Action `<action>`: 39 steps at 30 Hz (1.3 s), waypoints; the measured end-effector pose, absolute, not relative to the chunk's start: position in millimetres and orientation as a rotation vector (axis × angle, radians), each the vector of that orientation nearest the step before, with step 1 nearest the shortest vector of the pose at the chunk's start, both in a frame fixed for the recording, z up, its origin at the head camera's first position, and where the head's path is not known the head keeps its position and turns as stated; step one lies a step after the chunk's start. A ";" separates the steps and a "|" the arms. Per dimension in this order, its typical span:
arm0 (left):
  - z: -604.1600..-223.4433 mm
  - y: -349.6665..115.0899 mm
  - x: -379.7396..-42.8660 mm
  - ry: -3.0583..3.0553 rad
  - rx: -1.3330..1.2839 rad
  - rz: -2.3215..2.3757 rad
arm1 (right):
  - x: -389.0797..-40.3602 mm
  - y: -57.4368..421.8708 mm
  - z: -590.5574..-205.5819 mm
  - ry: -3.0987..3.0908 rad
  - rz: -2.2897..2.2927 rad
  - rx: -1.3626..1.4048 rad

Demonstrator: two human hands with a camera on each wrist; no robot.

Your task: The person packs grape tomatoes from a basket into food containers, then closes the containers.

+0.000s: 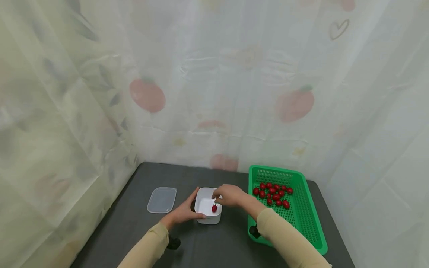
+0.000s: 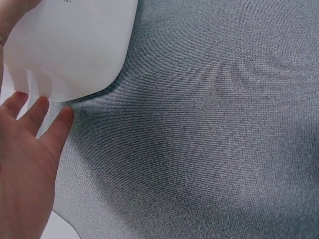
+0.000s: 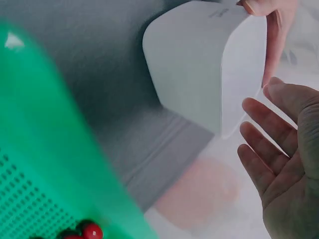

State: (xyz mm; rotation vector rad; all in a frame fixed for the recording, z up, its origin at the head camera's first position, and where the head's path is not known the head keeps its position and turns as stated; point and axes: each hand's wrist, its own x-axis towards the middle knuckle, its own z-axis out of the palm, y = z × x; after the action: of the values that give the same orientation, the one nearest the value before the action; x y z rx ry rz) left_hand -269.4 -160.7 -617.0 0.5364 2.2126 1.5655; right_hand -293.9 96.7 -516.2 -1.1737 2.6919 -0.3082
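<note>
Head view: left hand [image 1: 183, 212] grips white tub [image 1: 209, 220], I can't tell if right hand [image 1: 229, 195] pinches tomato [image 1: 214, 209] there, basket [image 1: 305, 220] holds more.

"Left hand [image 1: 184, 212]?"
"Gripping, thumb spread wide opposite the fingers."
"Right hand [image 1: 230, 195]?"
"Back up, fingertips dipping toward the left. Pinching or not, can't tell."
"Arms?"
"Left forearm [image 1: 147, 245], right forearm [image 1: 289, 238]: both pale-sleeved, angled inward, hands close."

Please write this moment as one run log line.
left grip: holds white container; right grip: at container opening, fingers spread; cherry tomato: within container's rim; green basket: more tomatoes; lid: off
</note>
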 end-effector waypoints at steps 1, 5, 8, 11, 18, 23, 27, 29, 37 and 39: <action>-617.9 -160.5 -269.8 2.214 0.532 1.564 | -293.8 101.2 -515.5 2.698 -0.322 -1.171; -619.8 -159.7 -270.6 2.255 0.496 1.532 | -293.0 122.2 -511.9 2.737 -0.345 -1.152; -620.8 -159.7 -271.5 2.311 0.486 1.493 | -291.4 138.7 -507.2 2.759 -0.367 -1.132; -621.4 -160.1 -272.3 2.341 0.484 1.466 | -288.8 155.0 -501.3 2.773 -0.400 -1.104; -618.3 -159.9 -271.2 2.313 0.487 1.501 | -284.6 195.0 -490.5 2.799 -0.481 -0.979; -617.8 -160.2 -272.7 2.324 0.495 1.500 | -285.9 226.6 -489.0 2.797 -0.566 -0.839; -619.6 -159.9 -275.0 2.343 0.490 1.497 | -287.4 249.6 -488.9 2.826 -0.611 -0.704; -620.3 -159.9 -275.3 2.350 0.490 1.497 | -288.3 259.4 -488.9 2.852 -0.612 -0.672; -619.8 -161.4 -274.1 2.345 0.493 1.509 | -289.8 288.5 -489.9 2.889 -0.619 -0.581; -620.0 -161.7 -274.7 2.351 0.494 1.506 | -289.8 293.4 -490.7 2.894 -0.613 -0.558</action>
State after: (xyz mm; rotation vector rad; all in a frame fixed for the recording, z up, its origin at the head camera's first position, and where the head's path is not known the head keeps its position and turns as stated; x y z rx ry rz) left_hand -274.7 -161.7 -620.0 0.4935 2.3509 1.5064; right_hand -289.8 293.4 -490.7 -0.5579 2.8936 -0.6129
